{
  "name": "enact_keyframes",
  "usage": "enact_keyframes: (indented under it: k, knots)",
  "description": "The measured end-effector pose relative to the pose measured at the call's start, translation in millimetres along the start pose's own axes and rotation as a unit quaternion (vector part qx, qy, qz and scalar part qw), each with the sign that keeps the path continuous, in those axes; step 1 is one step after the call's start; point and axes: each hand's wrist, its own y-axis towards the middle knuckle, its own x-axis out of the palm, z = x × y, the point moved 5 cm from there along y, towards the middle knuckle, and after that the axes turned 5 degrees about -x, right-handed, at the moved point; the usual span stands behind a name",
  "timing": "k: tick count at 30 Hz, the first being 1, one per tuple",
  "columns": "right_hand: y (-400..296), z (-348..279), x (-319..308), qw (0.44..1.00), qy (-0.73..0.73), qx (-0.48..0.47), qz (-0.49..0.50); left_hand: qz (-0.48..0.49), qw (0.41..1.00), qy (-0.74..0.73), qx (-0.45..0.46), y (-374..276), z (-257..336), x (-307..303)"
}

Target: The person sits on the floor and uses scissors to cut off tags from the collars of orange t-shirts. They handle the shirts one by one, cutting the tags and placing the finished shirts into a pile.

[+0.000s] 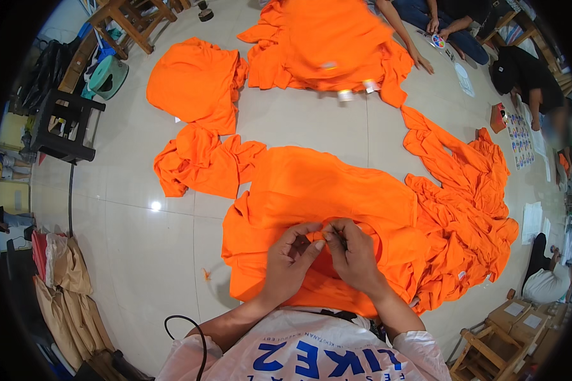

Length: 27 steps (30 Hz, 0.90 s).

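Observation:
An orange shirt [333, 171] is spread over my lap and the floor before me. My left hand [288, 262] pinches a small fold of its orange cloth between thumb and fingertips. Against it, my right hand [355, 259] grips the same bit of cloth. Something small and dark shows at the right hand's fingers, too hidden to name. Close to my right lies a crumpled heap of orange shirts [467, 224]. Another rumpled orange shirt [195, 159] rests on the floor to the left, beyond my hands.
A neat orange stack [193, 81] and a large orange pile [333, 43] lie farther off, with a person's hand [422, 62] beside the pile. Orange thread scraps [206, 275] dot the tiled floor. Left stands a black plastic stool [66, 126]; right, cardboard boxes [510, 312] and sticker sheets [519, 140].

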Motion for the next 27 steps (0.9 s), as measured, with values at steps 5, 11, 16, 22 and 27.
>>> enact_keyframes:
  k: [5, 11, 16, 22, 27]
  knots:
    - [1.5, -2.8, -3.3, 1.0, -0.009, 0.0, 0.002, 0.007, 1.0, 0.01, -0.022, 0.1, -2.4, -5.9]
    - [2.6, 5.0, -2.3, 0.998, 0.036, 0.047, -0.005, -0.001, 0.995, 0.095, -0.015, 3.7, 1.9, -9.5]
    - [6.9, -0.9, -1.6, 0.996, -0.065, -0.041, -0.041, -0.051, 0.985, 0.16, -0.039, 8.0, -2.7, -18.6]
    - [13.2, 0.8, -2.0, 0.996, 0.029, -0.047, -0.067, -0.095, 0.981, 0.155, -0.06, 12.6, 4.7, -21.9]
    - [9.5, 8.2, -3.8, 0.99, 0.099, 0.072, -0.066, -0.089, 0.983, 0.137, -0.08, 10.3, 7.8, -20.9]
